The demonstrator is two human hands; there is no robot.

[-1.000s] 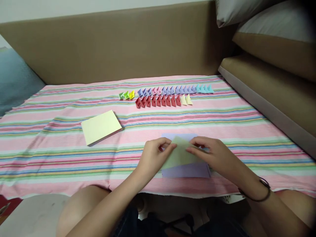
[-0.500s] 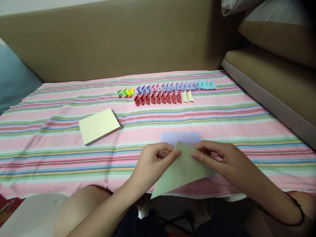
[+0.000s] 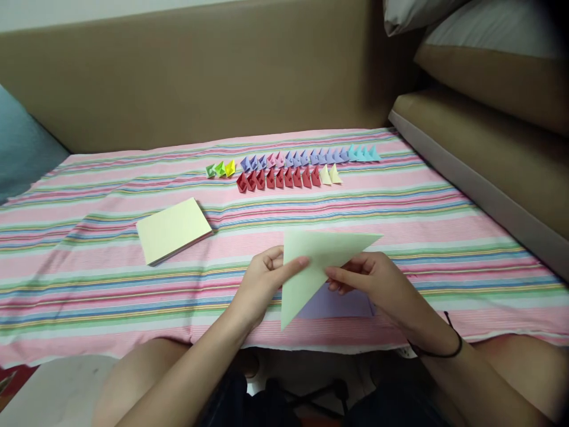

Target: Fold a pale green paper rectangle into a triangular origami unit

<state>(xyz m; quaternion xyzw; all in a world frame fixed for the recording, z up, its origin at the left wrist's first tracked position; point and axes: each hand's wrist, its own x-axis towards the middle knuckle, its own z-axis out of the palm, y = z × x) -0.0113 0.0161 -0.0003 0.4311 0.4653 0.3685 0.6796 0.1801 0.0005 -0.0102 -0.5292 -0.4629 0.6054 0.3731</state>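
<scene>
A pale green sheet of paper (image 3: 311, 255), folded into a triangle, is held up between my hands. My left hand (image 3: 262, 284) pinches it near its left edge, thumb on the front and fingers behind. On the slanting lower edge, my right hand (image 3: 371, 281) grips it between thumb and fingers. Beneath the triangle lies a light purple paper (image 3: 338, 301), partly covered by the green paper and my right hand. Off to the left rests a stack of pale yellow paper (image 3: 173, 231).
Two rows of small folded paper boats stand farther back, among them red boats (image 3: 279, 178), purple boats (image 3: 329, 156), blue boats (image 3: 364, 153) and a yellow boat (image 3: 230, 168). A striped cloth (image 3: 102, 284) covers the seat. Cushions (image 3: 480, 148) are piled on the right; a brown backrest (image 3: 200, 83) rises behind.
The green triangle has been turned, so its long edge now slants down to the left and one point reaches right. Both hands have shifted their hold, and the view has moved slightly.
</scene>
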